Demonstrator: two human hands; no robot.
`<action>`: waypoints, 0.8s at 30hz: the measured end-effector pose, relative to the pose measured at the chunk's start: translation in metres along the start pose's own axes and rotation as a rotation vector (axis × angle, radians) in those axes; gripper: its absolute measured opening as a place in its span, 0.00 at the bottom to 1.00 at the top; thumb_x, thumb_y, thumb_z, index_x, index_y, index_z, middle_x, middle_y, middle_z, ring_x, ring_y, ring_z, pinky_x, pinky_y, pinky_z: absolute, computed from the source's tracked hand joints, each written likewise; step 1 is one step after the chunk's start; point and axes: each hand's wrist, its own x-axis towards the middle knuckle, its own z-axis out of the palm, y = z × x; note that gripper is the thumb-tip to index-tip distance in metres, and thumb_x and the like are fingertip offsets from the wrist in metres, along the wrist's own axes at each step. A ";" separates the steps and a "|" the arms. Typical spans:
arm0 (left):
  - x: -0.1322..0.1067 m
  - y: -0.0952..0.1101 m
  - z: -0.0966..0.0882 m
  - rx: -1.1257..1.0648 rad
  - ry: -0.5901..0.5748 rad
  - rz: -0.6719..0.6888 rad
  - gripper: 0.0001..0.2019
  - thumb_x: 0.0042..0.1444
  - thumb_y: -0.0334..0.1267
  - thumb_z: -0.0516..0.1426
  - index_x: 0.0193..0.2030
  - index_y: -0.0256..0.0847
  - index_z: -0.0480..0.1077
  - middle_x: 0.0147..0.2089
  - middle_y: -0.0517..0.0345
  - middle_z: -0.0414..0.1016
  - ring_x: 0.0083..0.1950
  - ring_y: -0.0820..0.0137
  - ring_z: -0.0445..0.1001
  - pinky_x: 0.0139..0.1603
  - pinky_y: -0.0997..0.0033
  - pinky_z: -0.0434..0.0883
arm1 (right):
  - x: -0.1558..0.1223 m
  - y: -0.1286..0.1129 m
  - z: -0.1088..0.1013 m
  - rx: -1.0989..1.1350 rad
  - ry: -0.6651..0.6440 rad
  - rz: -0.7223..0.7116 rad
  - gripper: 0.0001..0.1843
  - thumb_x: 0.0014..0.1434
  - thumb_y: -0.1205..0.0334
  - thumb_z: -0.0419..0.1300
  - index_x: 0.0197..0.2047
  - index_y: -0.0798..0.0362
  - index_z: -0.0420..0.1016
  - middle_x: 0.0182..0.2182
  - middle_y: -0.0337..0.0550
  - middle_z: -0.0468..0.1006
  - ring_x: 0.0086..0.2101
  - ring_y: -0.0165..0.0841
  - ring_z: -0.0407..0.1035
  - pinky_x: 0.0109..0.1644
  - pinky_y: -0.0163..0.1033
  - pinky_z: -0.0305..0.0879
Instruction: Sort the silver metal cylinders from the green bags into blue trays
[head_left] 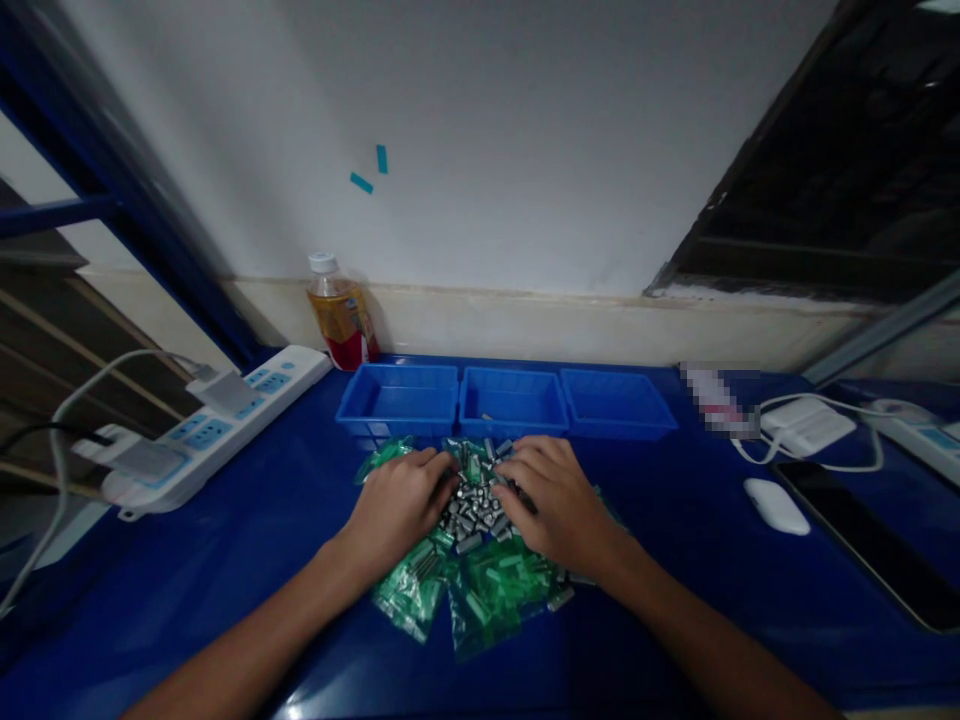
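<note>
A heap of small silver metal pieces [472,508], some like short cylinders, lies between my two hands. My left hand [401,495] rests at the heap's left side, its curved fingers a little apart from the thumb and nothing visibly gripped. On the opposite side, my right hand [555,495] is open, fingers spread and bent over the edge of the pieces. Green-tinted clear plastic bags lie under and around the heap. One bag [412,590] is at the front left with long thin pieces in it, and another bag [499,590] is at the front centre.
Three blue bins stand side by side behind the heap: left [401,425], middle [514,420], right [622,420]. A drink bottle [341,315] and a power strip [217,430] are at left. A phone [874,540], a white earbud case [776,505] and a charger [806,425] lie right.
</note>
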 end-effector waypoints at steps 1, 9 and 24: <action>0.000 0.001 0.001 -0.002 0.011 -0.009 0.10 0.63 0.39 0.49 0.42 0.42 0.70 0.36 0.55 0.74 0.38 0.63 0.75 0.36 0.68 0.67 | 0.000 -0.001 0.003 -0.004 -0.005 -0.003 0.06 0.61 0.64 0.57 0.40 0.55 0.72 0.36 0.46 0.76 0.44 0.40 0.64 0.49 0.47 0.57; -0.001 0.013 -0.004 -0.262 0.073 0.022 0.08 0.60 0.35 0.49 0.34 0.40 0.68 0.31 0.58 0.74 0.32 0.68 0.74 0.33 0.71 0.66 | 0.005 -0.016 0.023 -0.145 -0.079 0.046 0.03 0.59 0.68 0.56 0.35 0.54 0.70 0.32 0.46 0.72 0.40 0.40 0.63 0.43 0.46 0.58; -0.003 0.012 0.000 -0.144 -0.023 0.100 0.07 0.61 0.37 0.50 0.38 0.40 0.69 0.37 0.54 0.72 0.40 0.63 0.72 0.40 0.65 0.68 | 0.000 -0.006 0.035 0.036 -0.069 0.036 0.06 0.61 0.69 0.53 0.36 0.54 0.71 0.33 0.44 0.72 0.41 0.38 0.62 0.45 0.45 0.60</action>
